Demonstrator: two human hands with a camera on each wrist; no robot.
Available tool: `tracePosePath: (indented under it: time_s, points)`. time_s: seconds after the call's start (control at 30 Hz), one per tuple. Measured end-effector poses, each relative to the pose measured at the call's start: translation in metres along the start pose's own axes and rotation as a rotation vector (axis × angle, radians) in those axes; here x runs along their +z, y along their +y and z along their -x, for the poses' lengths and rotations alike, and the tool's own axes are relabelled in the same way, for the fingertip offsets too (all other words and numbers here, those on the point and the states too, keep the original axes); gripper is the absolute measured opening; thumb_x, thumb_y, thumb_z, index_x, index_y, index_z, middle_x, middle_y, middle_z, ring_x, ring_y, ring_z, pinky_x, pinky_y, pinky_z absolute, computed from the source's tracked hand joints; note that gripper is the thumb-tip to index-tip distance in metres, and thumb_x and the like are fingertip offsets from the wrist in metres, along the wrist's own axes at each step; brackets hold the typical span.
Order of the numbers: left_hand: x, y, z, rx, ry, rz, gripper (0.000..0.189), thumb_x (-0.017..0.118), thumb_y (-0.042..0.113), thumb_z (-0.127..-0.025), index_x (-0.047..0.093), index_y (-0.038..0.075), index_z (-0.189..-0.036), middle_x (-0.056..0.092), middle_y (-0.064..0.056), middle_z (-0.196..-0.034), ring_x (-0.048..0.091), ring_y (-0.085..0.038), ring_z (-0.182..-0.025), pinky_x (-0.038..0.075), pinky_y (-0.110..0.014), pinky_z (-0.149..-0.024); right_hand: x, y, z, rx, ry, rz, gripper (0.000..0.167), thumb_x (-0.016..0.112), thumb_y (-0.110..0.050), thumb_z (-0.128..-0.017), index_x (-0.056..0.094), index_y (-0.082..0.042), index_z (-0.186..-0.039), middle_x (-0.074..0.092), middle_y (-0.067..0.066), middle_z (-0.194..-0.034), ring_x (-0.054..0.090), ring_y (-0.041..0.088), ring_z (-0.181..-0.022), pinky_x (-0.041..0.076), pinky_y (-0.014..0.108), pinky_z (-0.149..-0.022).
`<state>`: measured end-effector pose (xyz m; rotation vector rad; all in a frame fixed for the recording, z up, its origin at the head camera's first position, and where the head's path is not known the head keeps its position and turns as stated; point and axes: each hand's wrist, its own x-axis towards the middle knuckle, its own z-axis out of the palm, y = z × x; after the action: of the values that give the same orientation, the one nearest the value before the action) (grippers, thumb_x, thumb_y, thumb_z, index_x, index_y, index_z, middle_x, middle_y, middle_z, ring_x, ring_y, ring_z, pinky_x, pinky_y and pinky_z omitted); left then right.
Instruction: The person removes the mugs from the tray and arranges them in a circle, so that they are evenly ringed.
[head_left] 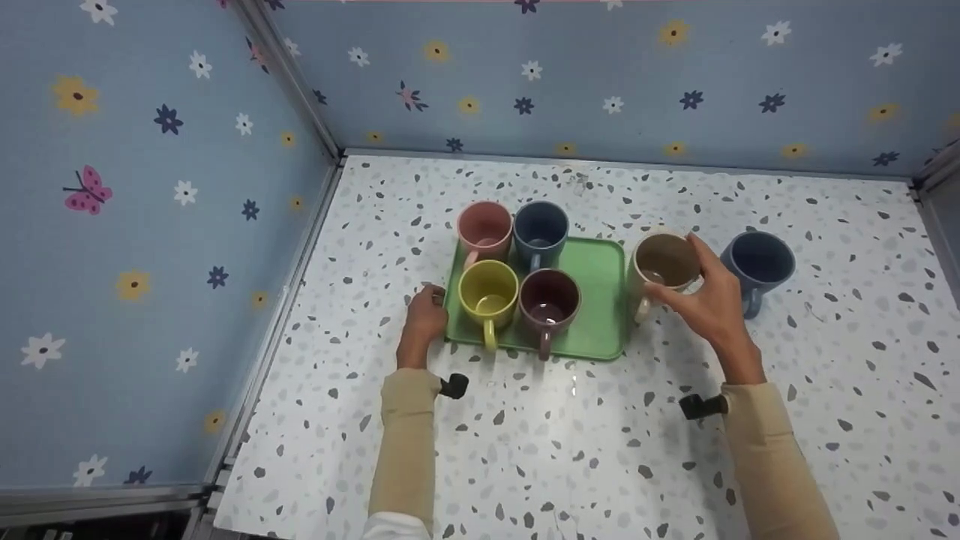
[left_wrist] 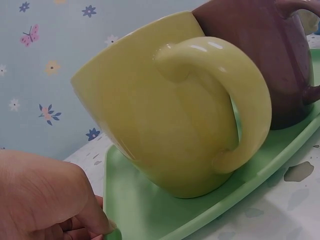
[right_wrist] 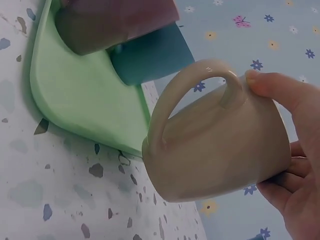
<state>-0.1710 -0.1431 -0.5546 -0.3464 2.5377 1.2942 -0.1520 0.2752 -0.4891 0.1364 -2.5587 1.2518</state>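
Note:
My right hand (head_left: pixel 701 296) grips a beige mug (head_left: pixel 664 261) at its rim and side, beside the right edge of a green tray (head_left: pixel 600 300). In the right wrist view the beige mug (right_wrist: pixel 220 140) is held off the table, its handle toward the tray. The left hand (head_left: pixel 426 315) pinches the tray's left edge, thumb on the rim in the left wrist view; its other fingers are partly hidden. On the tray stand a pink mug (head_left: pixel 484 229), a blue mug (head_left: pixel 541 232), a yellow mug (head_left: pixel 487 296) and a maroon mug (head_left: pixel 550 300).
Another blue mug (head_left: pixel 757 262) stands on the speckled table (head_left: pixel 525 450), just right of my right hand. Flowered blue panels (head_left: pixel 600 75) rise behind the table and along its left side. The tray's right part is bare green surface.

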Motion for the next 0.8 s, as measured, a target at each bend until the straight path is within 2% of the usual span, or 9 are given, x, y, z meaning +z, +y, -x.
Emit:
tracePosePath:
  time_s: [0.33, 0.57, 0.8]
  points:
    - [0.002, -0.002, -0.001, 0.021, 0.028, 0.001, 0.043, 0.038, -0.003, -0.081, 0.053, -0.004, -0.122, 0.062, -0.023, -0.117, 0.057, -0.033, -0.112, 0.044, -0.041, -0.098, -0.015, 0.005, 0.019, 0.030, 0.086, 0.020, 0.093, 0.090, -0.023, -0.062, 0.044, -0.004, -0.142, 0.046, 0.020, -0.143, 0.043, 0.036, -0.132, 0.035, 0.048, -0.108]
    - [0.002, -0.002, -0.003, 0.013, 0.028, 0.016, 0.043, 0.040, -0.004, -0.080, 0.054, -0.003, -0.121, 0.062, -0.023, -0.116, 0.058, -0.032, -0.110, 0.045, -0.041, -0.097, -0.026, 0.010, 0.030, 0.077, 0.112, 0.020, 0.096, 0.090, -0.023, -0.061, 0.043, -0.007, -0.143, 0.051, 0.017, -0.140, 0.049, 0.035, -0.127, 0.039, 0.047, -0.105]
    - [0.002, -0.002, -0.002, 0.023, 0.030, 0.008, 0.042, 0.036, -0.004, -0.082, 0.054, -0.004, -0.121, 0.061, -0.023, -0.115, 0.058, -0.033, -0.108, 0.045, -0.042, -0.095, -0.033, 0.017, 0.041, 0.126, 0.123, 0.056, 0.096, 0.089, -0.025, -0.063, 0.041, -0.005, -0.144, 0.046, 0.015, -0.144, 0.045, 0.034, -0.131, 0.039, 0.050, -0.103]
